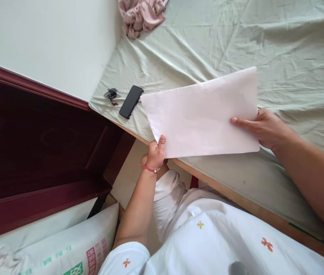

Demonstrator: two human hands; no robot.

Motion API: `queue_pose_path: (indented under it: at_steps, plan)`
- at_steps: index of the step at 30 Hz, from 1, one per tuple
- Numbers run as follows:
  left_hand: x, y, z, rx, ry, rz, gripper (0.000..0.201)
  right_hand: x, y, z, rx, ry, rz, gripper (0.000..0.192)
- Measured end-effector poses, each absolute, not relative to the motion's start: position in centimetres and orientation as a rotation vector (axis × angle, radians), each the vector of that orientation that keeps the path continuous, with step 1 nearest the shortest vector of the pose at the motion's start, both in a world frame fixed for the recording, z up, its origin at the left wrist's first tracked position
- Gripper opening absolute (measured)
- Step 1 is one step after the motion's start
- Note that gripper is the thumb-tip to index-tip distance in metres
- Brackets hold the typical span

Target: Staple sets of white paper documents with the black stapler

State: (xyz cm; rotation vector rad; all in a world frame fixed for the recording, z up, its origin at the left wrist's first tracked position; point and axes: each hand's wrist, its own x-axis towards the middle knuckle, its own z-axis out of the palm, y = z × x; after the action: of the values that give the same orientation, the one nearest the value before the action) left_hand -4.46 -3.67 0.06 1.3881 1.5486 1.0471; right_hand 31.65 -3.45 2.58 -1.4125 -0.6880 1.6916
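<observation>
A white sheet of paper [202, 114] is held up between my two hands, above the edge of the cloth-covered surface. My left hand [155, 152] pinches its lower left corner, thumb on top and fingers hidden beneath; a red string bracelet circles that wrist. On the right edge, my right hand [265, 128] grips the paper with the thumb lying across its face and the other fingers behind it. The paper is nearly flat, its upper right corner raised a little. Whether it is one layer or several, I cannot tell.
A black phone [131, 101] lies left of the paper, beside a bunch of keys [112, 94]. Crumpled pink cloth [143, 15] sits at the back on the pale green sheet [202, 42]. Dark red wooden furniture [36, 133] stands at left, above a printed white sack [73, 244].
</observation>
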Motion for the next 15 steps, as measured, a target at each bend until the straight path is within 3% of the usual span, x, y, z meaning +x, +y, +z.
queue_pose_path:
  at_steps: [4,12,15]
  plan:
    - [-4.9,-3.8,1.4,1.405,1.529,1.024,0.051,33.3,-3.6,3.2,-1.417,-0.705,1.682,0.028]
    - [-5.8,-3.1,3.0,1.331,1.477,1.019,0.051,35.5,-6.0,4.9,-1.465,-0.919,1.95,0.054]
    - [-6.1,-3.0,3.7,1.366,1.461,0.939,0.052,37.7,-6.6,4.0,-1.674,-1.031,1.8,0.071]
